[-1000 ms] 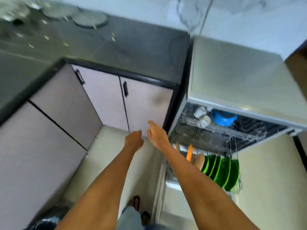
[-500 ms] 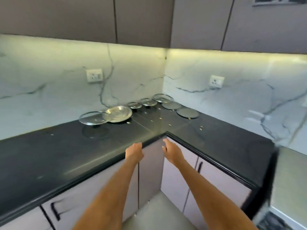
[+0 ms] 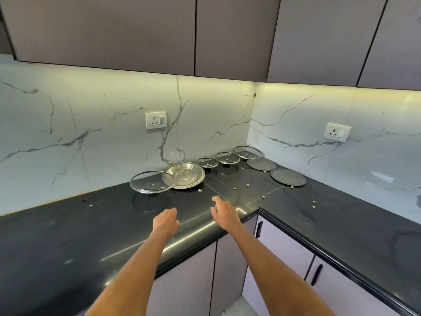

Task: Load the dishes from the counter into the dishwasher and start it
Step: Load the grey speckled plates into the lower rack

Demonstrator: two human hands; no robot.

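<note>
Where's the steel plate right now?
Head view, centre: the steel plate lies on the counter by the backsplash, its left rim overlapped by the large glass lid.

Black counter [image 3: 68, 236] (white-veined backsplash [image 3: 91, 133])

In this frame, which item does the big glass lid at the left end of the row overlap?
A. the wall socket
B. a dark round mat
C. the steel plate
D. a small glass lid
C: the big glass lid has its right rim lying over the left edge of the steel plate; the dark round mats sit apart, further right on the counter.
</note>
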